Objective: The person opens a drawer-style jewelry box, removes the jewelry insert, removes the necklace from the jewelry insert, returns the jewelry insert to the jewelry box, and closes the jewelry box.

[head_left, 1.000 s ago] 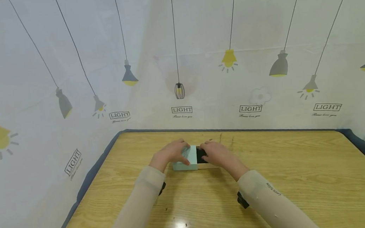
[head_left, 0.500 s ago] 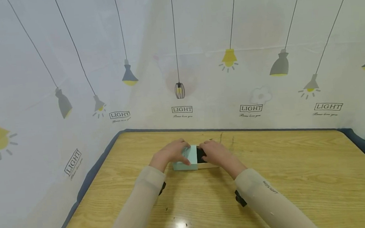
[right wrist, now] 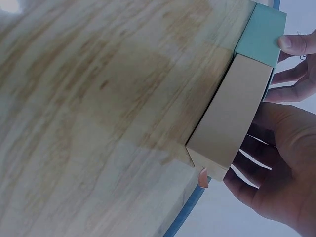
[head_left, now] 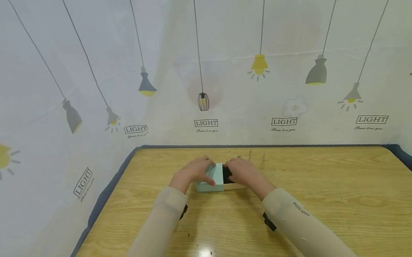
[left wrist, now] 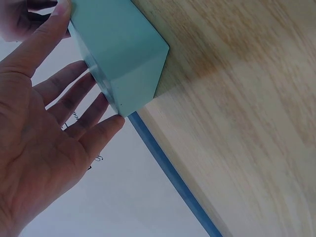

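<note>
A drawer-style gift box lies on the table, with a mint-green sleeve (head_left: 214, 179) and a beige tray (right wrist: 229, 108) sticking out to the right. Black shows inside the tray in the head view. My left hand (head_left: 193, 171) holds the sleeve, thumb on the near side and fingers reaching to the far side. Over the tray arches my right hand (head_left: 245, 172), its fingers bent across the tray's open top; the fingertips are partly hidden. A small copper-coloured tab (right wrist: 203, 178) hangs at the tray's outer end in the right wrist view.
The wooden table (head_left: 321, 192) has a dark blue border strip (head_left: 103, 197) along its back and left edges. Behind it rises a pale wall covering (head_left: 232, 87) printed with lamps. Small dark marks dot the tabletop.
My right forearm has shifted slightly left, and the right hand sits a touch closer to the sleeve. A little less of the black interior shows. My left hand has barely moved.
</note>
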`<state>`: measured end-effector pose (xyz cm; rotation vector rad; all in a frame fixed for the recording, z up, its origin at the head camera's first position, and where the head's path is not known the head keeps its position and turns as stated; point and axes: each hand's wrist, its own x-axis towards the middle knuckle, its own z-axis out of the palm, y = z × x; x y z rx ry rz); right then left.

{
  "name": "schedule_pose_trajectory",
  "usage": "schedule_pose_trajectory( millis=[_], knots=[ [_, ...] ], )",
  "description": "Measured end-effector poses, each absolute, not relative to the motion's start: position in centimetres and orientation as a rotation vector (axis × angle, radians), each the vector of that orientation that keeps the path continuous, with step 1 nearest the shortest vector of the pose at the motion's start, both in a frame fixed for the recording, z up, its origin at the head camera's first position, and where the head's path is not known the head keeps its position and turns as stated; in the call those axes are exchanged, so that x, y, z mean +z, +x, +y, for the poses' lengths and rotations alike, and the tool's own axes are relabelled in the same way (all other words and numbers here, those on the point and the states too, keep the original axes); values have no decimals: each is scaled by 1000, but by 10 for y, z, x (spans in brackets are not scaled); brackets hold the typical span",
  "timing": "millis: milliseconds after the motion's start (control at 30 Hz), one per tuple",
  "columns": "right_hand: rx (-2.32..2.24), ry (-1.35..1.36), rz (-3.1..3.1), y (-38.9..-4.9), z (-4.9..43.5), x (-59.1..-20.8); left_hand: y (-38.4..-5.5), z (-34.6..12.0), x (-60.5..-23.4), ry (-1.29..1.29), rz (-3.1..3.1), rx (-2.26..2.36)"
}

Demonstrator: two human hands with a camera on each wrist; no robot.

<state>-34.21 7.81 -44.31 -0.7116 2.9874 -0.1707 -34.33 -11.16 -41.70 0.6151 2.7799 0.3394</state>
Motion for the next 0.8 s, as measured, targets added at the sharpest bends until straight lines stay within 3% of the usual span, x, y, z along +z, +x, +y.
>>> schedule_pose_trajectory(
  millis=[800],
  knots=[
    [-96, -755, 2950, -346, 74, -444, -346, -113, -421, 630, 2775, 344]
  ],
)
